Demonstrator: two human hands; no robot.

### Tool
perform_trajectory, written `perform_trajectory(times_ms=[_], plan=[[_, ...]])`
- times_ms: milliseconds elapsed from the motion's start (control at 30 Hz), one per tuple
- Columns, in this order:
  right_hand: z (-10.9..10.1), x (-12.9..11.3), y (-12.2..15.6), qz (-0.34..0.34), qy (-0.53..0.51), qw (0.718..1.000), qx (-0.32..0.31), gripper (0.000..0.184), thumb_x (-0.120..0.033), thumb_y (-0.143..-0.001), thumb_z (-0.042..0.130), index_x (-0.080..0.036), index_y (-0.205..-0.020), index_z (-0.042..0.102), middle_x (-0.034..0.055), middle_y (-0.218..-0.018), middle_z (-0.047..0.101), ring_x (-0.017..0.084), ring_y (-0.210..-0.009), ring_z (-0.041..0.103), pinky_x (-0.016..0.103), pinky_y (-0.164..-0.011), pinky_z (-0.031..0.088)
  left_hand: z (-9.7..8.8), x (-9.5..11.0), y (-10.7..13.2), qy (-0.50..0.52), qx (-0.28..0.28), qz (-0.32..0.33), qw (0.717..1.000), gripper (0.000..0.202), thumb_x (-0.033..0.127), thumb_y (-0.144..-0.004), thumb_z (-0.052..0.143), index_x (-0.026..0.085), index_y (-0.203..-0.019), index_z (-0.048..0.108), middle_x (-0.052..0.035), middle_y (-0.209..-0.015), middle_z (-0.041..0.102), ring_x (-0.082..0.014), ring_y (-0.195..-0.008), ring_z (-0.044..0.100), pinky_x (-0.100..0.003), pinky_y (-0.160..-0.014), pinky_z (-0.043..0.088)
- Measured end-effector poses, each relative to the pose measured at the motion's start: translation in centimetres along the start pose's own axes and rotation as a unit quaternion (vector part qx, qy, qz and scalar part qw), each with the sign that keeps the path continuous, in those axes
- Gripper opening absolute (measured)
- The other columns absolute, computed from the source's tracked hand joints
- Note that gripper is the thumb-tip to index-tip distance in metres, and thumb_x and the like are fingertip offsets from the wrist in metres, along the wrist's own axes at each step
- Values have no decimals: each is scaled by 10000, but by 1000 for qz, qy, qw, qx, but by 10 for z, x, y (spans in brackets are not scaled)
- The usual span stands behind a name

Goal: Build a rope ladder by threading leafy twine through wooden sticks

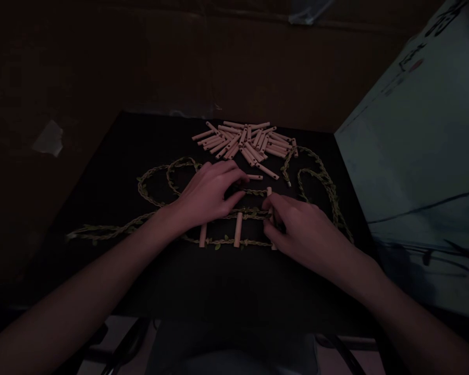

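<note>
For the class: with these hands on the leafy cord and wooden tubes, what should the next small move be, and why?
Probably the left hand should pull the upper leafy cord snug against the wooden tube that the right hand grips, because its fingertips sit at that strand while the right hand steadies the tube.

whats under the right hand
The right hand covers the middle of a wooden peg and part of the leafy vine cord; the peg's ends show, but how they join is hidden.

Head-worn view, facing forward and down, near the table (234,281)
</note>
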State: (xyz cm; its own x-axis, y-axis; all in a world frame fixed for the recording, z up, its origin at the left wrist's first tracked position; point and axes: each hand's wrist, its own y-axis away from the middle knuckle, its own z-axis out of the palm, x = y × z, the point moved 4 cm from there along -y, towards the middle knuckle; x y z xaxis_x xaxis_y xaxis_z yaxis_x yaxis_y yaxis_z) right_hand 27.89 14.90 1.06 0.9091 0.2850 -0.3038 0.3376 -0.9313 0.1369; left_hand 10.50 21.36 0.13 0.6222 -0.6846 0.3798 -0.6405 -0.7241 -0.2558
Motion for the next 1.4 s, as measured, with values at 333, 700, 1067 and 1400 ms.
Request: perform_trajectory(times_ms=[333,700,1067,1400], plan=[[0,-2,0,5,13,1000,-5,151,-221,-927,534,-184,-1066,580,43,-921,668,174,-702,577,306,-614,296,5,-2,-1,-2,-15,-2,1000,175,291,-983,561,187,-1025,695,-51,-1045,645,-204,-977,617,-339,-798,383],[-4,3,0,-15,-13,997,75,113,-235,-921,573,-208,-1030,580,-1,-831,644,166,-671,590,312,-608,349,6,-3,-1,20,-8,1,1000,147,266,-983,574,186,-1011,694,-41,-1033,636,-184,-952,612,-313,-794,415],[24,7,-32,-78,-42,964,249,192,-284,-965,593,-215,-1112,694,94,-1165,660,302,-1115,545,440,-880,398,8,-5,-2,31,-5,8,999,165,283,-1001,558,189,-1045,686,-41,-1044,628,-187,-962,611,-322,-809,412],[24,10,-36,-77,-69,961,256,95,-252,-957,625,-218,-986,708,56,-1080,683,272,-1053,555,402,-836,367,8,-1,-2,4,-22,2,1000,194,301,-1037,498,183,-1038,651,-40,-1056,649,-207,-1028,616,-344,-810,326]])
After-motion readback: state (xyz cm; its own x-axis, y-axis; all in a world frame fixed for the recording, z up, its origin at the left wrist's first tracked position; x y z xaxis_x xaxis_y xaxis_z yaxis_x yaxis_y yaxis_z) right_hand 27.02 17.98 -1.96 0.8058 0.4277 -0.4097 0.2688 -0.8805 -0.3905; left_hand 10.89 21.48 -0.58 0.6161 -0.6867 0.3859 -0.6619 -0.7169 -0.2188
